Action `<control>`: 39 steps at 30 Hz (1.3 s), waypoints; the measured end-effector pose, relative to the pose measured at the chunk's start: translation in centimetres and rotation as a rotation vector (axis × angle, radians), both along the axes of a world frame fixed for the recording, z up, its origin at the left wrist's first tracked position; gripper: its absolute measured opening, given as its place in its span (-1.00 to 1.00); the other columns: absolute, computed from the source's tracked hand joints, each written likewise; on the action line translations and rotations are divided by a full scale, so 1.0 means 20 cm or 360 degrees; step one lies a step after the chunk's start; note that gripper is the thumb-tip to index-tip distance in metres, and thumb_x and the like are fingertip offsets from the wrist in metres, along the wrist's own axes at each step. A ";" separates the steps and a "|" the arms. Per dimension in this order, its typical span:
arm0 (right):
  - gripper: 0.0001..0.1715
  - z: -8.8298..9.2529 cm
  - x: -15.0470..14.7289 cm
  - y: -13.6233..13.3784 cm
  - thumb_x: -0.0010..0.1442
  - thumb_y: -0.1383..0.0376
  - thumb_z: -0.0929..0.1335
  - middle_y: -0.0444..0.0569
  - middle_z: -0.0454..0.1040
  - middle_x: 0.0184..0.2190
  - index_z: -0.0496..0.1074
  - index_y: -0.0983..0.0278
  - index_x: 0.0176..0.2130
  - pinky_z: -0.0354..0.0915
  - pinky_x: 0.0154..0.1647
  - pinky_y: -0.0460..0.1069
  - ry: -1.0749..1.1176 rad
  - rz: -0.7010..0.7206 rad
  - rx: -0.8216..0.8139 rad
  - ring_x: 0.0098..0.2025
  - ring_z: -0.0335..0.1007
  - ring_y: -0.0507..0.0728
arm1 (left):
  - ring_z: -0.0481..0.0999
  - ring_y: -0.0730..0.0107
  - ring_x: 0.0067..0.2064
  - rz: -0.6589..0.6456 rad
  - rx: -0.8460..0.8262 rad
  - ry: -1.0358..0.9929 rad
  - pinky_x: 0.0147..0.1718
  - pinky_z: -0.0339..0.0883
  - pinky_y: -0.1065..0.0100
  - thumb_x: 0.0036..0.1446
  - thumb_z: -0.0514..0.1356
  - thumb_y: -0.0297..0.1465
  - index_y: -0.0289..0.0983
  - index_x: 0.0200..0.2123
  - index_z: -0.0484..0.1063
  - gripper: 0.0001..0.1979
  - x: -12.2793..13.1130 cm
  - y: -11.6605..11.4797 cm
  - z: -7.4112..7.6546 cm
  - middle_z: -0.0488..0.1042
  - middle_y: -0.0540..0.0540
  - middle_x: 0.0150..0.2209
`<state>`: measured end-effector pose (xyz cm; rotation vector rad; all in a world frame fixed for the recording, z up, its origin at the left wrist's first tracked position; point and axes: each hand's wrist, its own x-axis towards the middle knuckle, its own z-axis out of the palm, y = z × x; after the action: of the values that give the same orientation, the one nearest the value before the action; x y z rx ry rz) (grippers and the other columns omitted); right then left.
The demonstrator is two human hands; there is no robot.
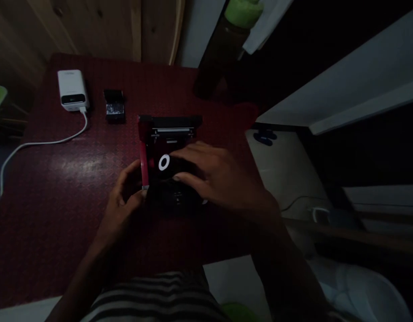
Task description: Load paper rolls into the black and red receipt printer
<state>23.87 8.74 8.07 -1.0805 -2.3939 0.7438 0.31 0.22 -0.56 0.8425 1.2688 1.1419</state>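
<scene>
A red-and-black box-shaped device (144, 167) stands on the dark red table with its black hinged part (172, 122) raised at the far side. My left hand (124, 201) grips its left side, thumb at the near corner and fingers curled along the outer wall. Over the device's middle, my right hand (211, 172) pinches a dark roll-like cylinder between thumb and fingers. A white ring (163, 162) shows on the cylinder's left end. Dim light and my right hand hide most of the device's inside, and whether the cylinder touches it I cannot tell.
On the red table (75, 179), a white power bank (70, 87) with a white cable (52, 142) lies at the far left. Beside it is a small black object (115, 107). A green-capped bottle (223, 49) stands at the back. Dark slippers (265, 137) lie on the floor.
</scene>
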 end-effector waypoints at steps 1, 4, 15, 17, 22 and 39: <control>-0.68 -0.02 -0.05 0.00 0.42 0.49 0.52 0.05 0.77 0.06 0.68 0.24 0.10 0.59 0.22 0.21 -0.0137 0.0004 0.0091 0.13 0.68 0.29 | 0.62 -0.17 0.42 -0.0008 0.0004 -0.0013 0.29 0.59 -0.02 0.29 0.50 -0.15 -0.03 0.47 0.52 -0.28 0.00 0.00 0.00 0.60 -0.19 0.44; -0.71 -0.05 -0.18 -0.01 0.43 0.58 0.43 0.16 0.77 -0.04 0.68 0.30 0.00 0.58 0.11 0.21 -0.0563 -0.0042 0.0279 0.08 0.65 0.34 | 0.56 -0.16 0.47 -0.0027 0.0039 -0.0016 0.41 0.48 -0.07 0.31 0.49 -0.13 -0.03 0.48 0.50 -0.28 -0.01 0.00 -0.01 0.58 -0.19 0.45; -0.65 -0.16 -0.28 0.09 0.32 0.63 0.45 0.08 0.76 -0.26 0.67 0.20 -0.19 0.42 -0.32 0.08 -0.0849 -0.0154 0.0089 -0.30 0.69 0.26 | 0.56 -0.16 0.47 -0.0026 0.0045 -0.0044 0.42 0.47 -0.10 0.30 0.48 -0.13 -0.08 0.46 0.49 -0.29 0.00 0.00 0.01 0.59 -0.23 0.44; -0.65 -0.20 -0.27 0.11 0.34 0.63 0.44 0.07 0.74 -0.27 0.65 0.19 -0.19 0.45 -0.30 0.08 -0.0744 -0.0184 0.0052 -0.32 0.68 0.27 | 0.57 -0.18 0.47 -0.0024 0.0049 -0.0041 0.41 0.48 -0.11 0.29 0.49 -0.13 -0.07 0.45 0.49 -0.29 0.00 0.00 0.01 0.59 -0.23 0.43; -0.51 -0.19 -0.23 0.09 0.39 0.66 0.34 0.05 0.77 -0.10 0.67 0.18 0.01 0.52 -0.11 0.07 -0.0491 -0.0118 -0.0133 -0.12 0.73 0.24 | 0.57 -0.12 0.47 -0.0024 0.0085 -0.0060 0.41 0.49 -0.05 0.31 0.51 -0.12 -0.03 0.44 0.52 -0.32 -0.01 0.00 -0.02 0.60 -0.18 0.44; -0.70 -0.10 -0.05 -0.05 0.61 0.43 0.38 -0.02 0.76 -0.15 0.70 0.20 -0.12 0.57 0.01 0.12 0.0083 0.0090 0.0187 -0.08 0.65 0.19 | 0.57 -0.22 0.47 0.0017 0.0061 -0.0005 0.41 0.49 -0.10 0.30 0.50 -0.08 -0.08 0.46 0.52 -0.28 -0.01 -0.01 0.01 0.56 -0.24 0.47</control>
<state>22.85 7.64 6.01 -0.9389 -2.3999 0.6334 0.14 0.07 -0.34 0.8630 1.2537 1.1792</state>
